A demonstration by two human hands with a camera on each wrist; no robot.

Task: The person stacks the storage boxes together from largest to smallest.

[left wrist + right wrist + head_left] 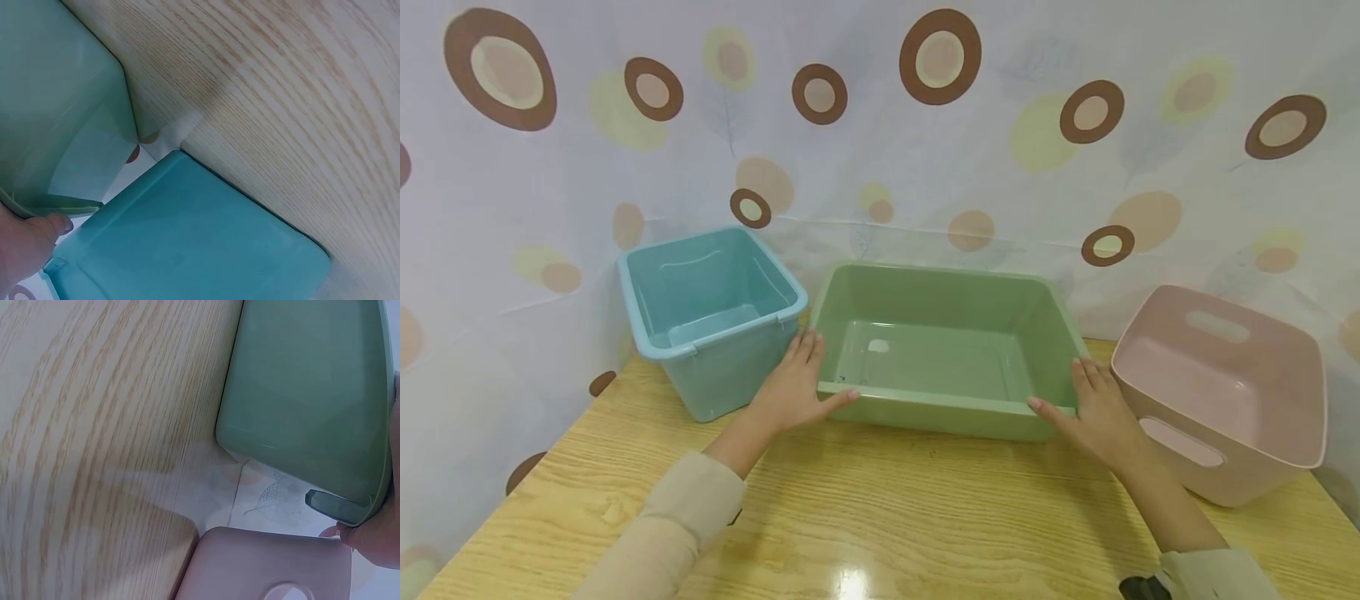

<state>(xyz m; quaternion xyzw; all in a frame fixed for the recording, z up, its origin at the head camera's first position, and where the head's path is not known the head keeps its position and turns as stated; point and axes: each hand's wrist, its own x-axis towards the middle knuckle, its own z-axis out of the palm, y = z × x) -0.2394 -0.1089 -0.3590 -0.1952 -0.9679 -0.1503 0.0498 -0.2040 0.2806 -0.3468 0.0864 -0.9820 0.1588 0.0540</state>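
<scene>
A shallow rectangular green plastic basin (940, 358) sits on the wooden table in the head view. My left hand (793, 387) holds its near left corner, thumb on the front rim and fingers along the side. My right hand (1101, 412) holds the near right corner in the same way. In the left wrist view, part of the left hand (25, 247) shows at the rim of the basin (69, 112). The right wrist view has the right hand (378, 534) at the corner rim of the basin (306, 394); most of its fingers are hidden.
A deeper blue bin (730, 367) stands just left of the basin, close to the left hand. On the right is a pink bin (1262, 467) with oval handle holes, close to the right hand. A patterned cloth (880, 150) hangs behind the wooden table (917, 517).
</scene>
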